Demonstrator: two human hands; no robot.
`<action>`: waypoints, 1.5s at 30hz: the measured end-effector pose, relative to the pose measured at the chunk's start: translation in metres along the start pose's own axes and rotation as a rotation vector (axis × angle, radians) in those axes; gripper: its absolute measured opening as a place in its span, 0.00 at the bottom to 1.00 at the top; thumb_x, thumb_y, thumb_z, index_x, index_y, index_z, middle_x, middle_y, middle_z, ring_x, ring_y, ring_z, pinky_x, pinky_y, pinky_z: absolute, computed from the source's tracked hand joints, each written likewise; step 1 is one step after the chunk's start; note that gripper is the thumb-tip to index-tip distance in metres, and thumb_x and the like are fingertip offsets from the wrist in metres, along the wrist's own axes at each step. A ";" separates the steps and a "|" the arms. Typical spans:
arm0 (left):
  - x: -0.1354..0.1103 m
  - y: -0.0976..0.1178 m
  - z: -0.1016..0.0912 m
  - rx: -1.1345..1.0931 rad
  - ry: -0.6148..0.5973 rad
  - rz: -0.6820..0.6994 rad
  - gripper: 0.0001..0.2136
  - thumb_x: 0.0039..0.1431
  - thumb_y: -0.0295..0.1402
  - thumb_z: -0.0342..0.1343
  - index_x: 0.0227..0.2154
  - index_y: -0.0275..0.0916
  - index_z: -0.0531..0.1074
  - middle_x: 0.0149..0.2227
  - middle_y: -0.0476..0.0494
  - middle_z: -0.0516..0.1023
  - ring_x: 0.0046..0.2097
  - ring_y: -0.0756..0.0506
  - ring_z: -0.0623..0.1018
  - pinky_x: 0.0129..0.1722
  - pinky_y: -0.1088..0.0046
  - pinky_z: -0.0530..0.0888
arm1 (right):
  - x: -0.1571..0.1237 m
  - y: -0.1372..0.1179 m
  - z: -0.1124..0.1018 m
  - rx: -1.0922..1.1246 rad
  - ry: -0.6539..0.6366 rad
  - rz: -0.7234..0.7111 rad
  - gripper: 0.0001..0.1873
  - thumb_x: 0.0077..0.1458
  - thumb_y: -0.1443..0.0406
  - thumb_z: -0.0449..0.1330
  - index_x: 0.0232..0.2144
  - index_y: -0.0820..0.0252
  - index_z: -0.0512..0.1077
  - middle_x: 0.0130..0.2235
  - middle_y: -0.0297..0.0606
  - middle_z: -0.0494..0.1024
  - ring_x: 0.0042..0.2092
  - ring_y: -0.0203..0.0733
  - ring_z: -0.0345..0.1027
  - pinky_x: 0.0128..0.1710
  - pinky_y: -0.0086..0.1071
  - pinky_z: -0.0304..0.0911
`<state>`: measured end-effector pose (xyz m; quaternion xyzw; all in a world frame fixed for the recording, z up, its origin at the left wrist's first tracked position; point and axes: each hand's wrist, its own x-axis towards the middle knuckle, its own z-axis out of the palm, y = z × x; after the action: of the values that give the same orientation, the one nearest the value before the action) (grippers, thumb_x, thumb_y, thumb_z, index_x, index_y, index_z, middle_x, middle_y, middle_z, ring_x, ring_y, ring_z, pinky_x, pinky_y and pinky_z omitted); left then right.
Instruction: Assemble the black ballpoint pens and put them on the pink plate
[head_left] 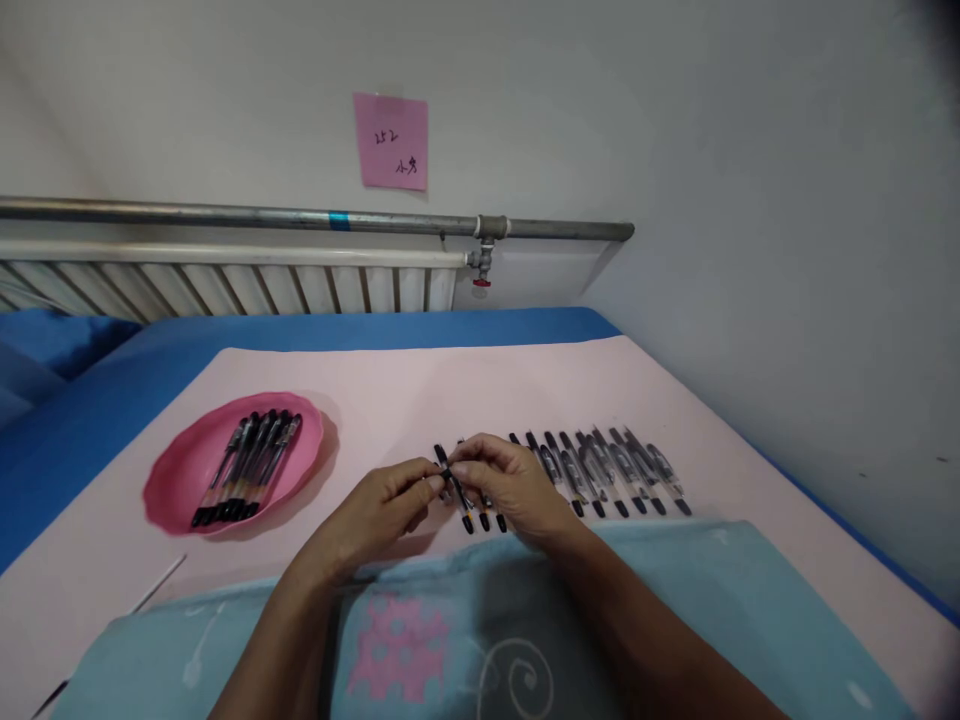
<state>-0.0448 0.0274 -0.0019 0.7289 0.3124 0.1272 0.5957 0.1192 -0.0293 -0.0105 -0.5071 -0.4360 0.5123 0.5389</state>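
Observation:
Both hands meet over the pink table cover just in front of me. My left hand (pixel 386 505) and my right hand (pixel 506 480) pinch the same black pen (pixel 454 485), which lies at the left end of a row of several black pens (pixel 607 470). That row stretches to the right on the cover, side by side. A pink oval dish (pixel 180 475) on the left holds several more black pens (pixel 247 465).
A light blue patterned towel (pixel 675 610) lies along the near edge under my forearms. A thin white stick (pixel 157 583) lies at the near left. Beyond the blue table edge are a radiator (pixel 225 285), a metal pipe (pixel 300 217) and a pink note (pixel 391 141) on the wall.

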 end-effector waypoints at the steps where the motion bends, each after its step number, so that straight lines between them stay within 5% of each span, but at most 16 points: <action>1: 0.000 -0.001 0.000 -0.005 -0.004 0.001 0.13 0.57 0.40 0.43 0.32 0.38 0.67 0.20 0.55 0.57 0.22 0.54 0.56 0.22 0.77 0.54 | 0.000 0.000 0.000 -0.018 0.008 0.000 0.05 0.46 0.64 0.59 0.27 0.60 0.68 0.22 0.27 0.66 0.21 0.27 0.56 0.21 0.24 0.54; 5: 0.002 -0.002 0.002 0.002 -0.002 0.012 0.11 0.56 0.40 0.43 0.28 0.38 0.65 0.21 0.55 0.57 0.23 0.54 0.56 0.22 0.78 0.54 | 0.000 0.000 0.000 -0.159 0.036 -0.005 0.10 0.48 0.60 0.58 0.22 0.61 0.66 0.18 0.26 0.64 0.20 0.28 0.54 0.19 0.24 0.51; 10: 0.002 0.000 0.003 -0.004 -0.005 -0.002 0.13 0.56 0.41 0.43 0.29 0.38 0.66 0.20 0.55 0.57 0.22 0.54 0.56 0.21 0.77 0.54 | -0.001 -0.001 0.001 -0.125 -0.025 -0.028 0.09 0.48 0.60 0.58 0.29 0.60 0.69 0.20 0.27 0.66 0.20 0.28 0.55 0.19 0.24 0.51; 16: 0.002 0.002 0.005 0.034 -0.010 -0.006 0.13 0.56 0.42 0.42 0.25 0.38 0.63 0.19 0.55 0.55 0.22 0.54 0.55 0.21 0.77 0.54 | -0.001 -0.001 0.000 -0.289 0.027 -0.053 0.15 0.50 0.57 0.56 0.18 0.60 0.63 0.17 0.27 0.62 0.20 0.28 0.54 0.19 0.23 0.51; 22: 0.002 0.002 0.004 0.034 -0.011 -0.006 0.14 0.56 0.42 0.41 0.25 0.38 0.63 0.19 0.55 0.55 0.22 0.54 0.56 0.21 0.77 0.54 | -0.002 -0.004 0.000 -0.301 -0.039 -0.076 0.08 0.50 0.61 0.56 0.25 0.60 0.67 0.18 0.26 0.64 0.21 0.29 0.55 0.20 0.24 0.53; 27: 0.003 0.003 0.004 0.057 -0.010 0.000 0.14 0.56 0.42 0.41 0.23 0.38 0.61 0.19 0.55 0.54 0.22 0.54 0.55 0.21 0.77 0.54 | -0.001 -0.001 -0.003 -0.442 0.014 -0.098 0.19 0.53 0.57 0.52 0.16 0.60 0.61 0.17 0.28 0.61 0.21 0.29 0.54 0.21 0.24 0.51; 32: 0.002 0.001 0.003 0.053 -0.004 -0.010 0.15 0.56 0.43 0.41 0.22 0.38 0.60 0.19 0.55 0.56 0.22 0.54 0.56 0.22 0.77 0.54 | -0.002 -0.006 -0.004 -0.308 -0.066 -0.087 0.10 0.54 0.59 0.52 0.28 0.59 0.66 0.20 0.27 0.64 0.22 0.30 0.56 0.22 0.25 0.53; 38: 0.003 0.002 0.003 0.086 -0.012 0.001 0.13 0.56 0.41 0.41 0.22 0.39 0.60 0.18 0.56 0.55 0.22 0.54 0.55 0.22 0.76 0.54 | -0.001 -0.007 -0.004 -0.503 -0.006 -0.121 0.17 0.52 0.59 0.53 0.16 0.60 0.60 0.17 0.27 0.60 0.22 0.30 0.53 0.22 0.25 0.50; 45: 0.002 0.000 0.001 0.090 0.002 0.005 0.13 0.56 0.41 0.41 0.21 0.39 0.57 0.19 0.56 0.54 0.23 0.54 0.55 0.23 0.76 0.54 | -0.002 -0.009 -0.004 -0.476 -0.082 -0.131 0.06 0.52 0.64 0.54 0.26 0.60 0.67 0.20 0.28 0.65 0.24 0.32 0.57 0.24 0.25 0.53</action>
<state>-0.0426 0.0273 -0.0027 0.7557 0.3167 0.1152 0.5616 0.1237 -0.0315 -0.0014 -0.5692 -0.5979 0.3793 0.4179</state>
